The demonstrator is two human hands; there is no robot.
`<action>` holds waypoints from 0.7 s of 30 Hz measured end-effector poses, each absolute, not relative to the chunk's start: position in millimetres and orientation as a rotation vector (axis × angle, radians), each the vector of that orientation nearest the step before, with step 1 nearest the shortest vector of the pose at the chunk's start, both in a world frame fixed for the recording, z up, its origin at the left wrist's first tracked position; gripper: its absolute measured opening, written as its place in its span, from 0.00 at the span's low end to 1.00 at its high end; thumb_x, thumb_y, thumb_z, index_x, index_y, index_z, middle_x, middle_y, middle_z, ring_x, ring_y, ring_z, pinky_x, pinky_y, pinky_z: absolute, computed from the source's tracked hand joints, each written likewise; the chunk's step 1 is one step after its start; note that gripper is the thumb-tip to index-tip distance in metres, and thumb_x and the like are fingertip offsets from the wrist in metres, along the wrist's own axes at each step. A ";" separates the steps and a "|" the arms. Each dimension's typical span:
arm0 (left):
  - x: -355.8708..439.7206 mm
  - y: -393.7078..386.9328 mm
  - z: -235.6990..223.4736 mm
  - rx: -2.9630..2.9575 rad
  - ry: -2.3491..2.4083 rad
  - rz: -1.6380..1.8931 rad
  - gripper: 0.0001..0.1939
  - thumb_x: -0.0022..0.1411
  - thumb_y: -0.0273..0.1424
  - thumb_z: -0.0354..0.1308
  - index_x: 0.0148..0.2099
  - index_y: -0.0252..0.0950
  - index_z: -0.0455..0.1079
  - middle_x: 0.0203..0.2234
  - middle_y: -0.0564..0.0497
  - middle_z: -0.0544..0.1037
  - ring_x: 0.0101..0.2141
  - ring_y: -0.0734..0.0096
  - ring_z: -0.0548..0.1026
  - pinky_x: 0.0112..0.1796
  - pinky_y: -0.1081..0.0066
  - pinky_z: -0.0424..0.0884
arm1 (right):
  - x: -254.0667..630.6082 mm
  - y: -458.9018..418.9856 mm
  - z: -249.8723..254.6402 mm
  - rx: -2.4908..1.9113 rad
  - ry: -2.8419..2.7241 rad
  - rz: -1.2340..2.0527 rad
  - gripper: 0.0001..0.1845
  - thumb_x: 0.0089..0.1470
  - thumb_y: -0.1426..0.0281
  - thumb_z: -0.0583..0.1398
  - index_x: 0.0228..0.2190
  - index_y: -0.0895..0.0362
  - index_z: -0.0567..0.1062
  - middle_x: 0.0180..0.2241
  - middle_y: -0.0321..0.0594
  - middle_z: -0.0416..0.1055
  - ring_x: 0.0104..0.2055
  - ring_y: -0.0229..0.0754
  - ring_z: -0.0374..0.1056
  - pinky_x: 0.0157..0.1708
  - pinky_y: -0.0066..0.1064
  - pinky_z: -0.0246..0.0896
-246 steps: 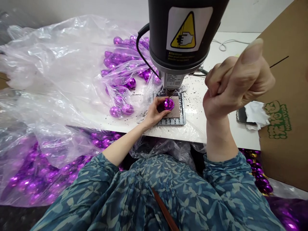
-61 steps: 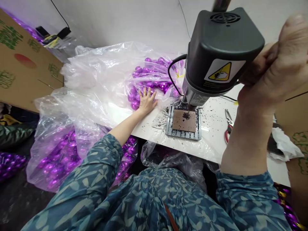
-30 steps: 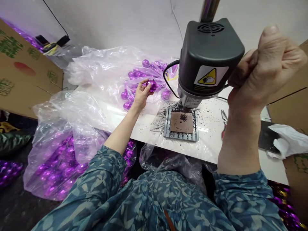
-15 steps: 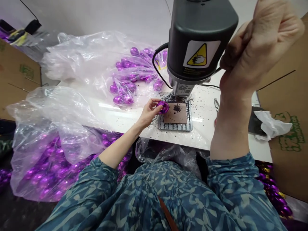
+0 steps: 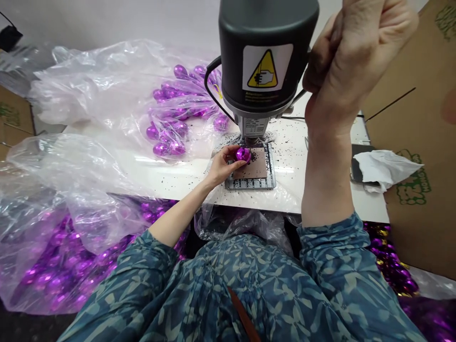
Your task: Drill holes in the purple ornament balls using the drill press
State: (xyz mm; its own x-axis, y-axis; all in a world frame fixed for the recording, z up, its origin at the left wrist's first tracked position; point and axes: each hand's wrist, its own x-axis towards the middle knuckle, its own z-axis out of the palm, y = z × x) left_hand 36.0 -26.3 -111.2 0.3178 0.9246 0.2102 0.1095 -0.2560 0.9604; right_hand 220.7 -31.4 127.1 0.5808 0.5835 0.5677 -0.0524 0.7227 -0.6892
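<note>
A cardboard box stands right of the table, crumpled white paper beside it.

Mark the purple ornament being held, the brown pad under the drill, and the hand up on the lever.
purple ornament [image 5: 243, 154], head view, its shiny top face.
brown pad [image 5: 257, 168], head view, bare middle.
right hand [image 5: 351, 52], head view, back of the fist.

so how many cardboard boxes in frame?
2. One cardboard box stands at the right edge of the table, green print on its side. The other cardboard box sits at the far left edge, behind the plastic bag. More may be hidden out of frame.
</note>
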 end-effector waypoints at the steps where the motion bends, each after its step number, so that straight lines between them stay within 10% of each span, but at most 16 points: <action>1: 36.3 -26.7 -109.3 1.654 0.970 1.044 0.35 0.52 0.48 0.75 0.56 0.36 0.72 0.47 0.42 0.81 0.46 0.59 0.80 0.49 0.60 0.77 | 221.4 -32.7 126.7 -0.675 -0.900 0.413 0.28 0.68 0.78 0.44 0.16 0.52 0.48 0.09 0.24 0.44 0.12 0.25 0.41 0.17 0.22 0.44; 21: 64.0 -47.2 -117.1 1.827 1.049 1.085 0.30 0.56 0.38 0.74 0.57 0.39 0.67 0.50 0.44 0.80 0.51 0.56 0.79 0.52 0.58 0.77 | 223.1 -35.9 118.3 -0.671 -0.948 0.312 0.27 0.68 0.78 0.42 0.17 0.53 0.46 0.11 0.26 0.39 0.12 0.23 0.40 0.17 0.23 0.37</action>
State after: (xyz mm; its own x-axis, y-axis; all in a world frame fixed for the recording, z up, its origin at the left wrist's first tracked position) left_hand 64.0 -47.2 -117.1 0.3036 0.9054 0.2969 0.2666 -0.3798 0.8858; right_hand 223.1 -35.9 118.3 0.5594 0.5237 0.6424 0.0389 0.7576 -0.6515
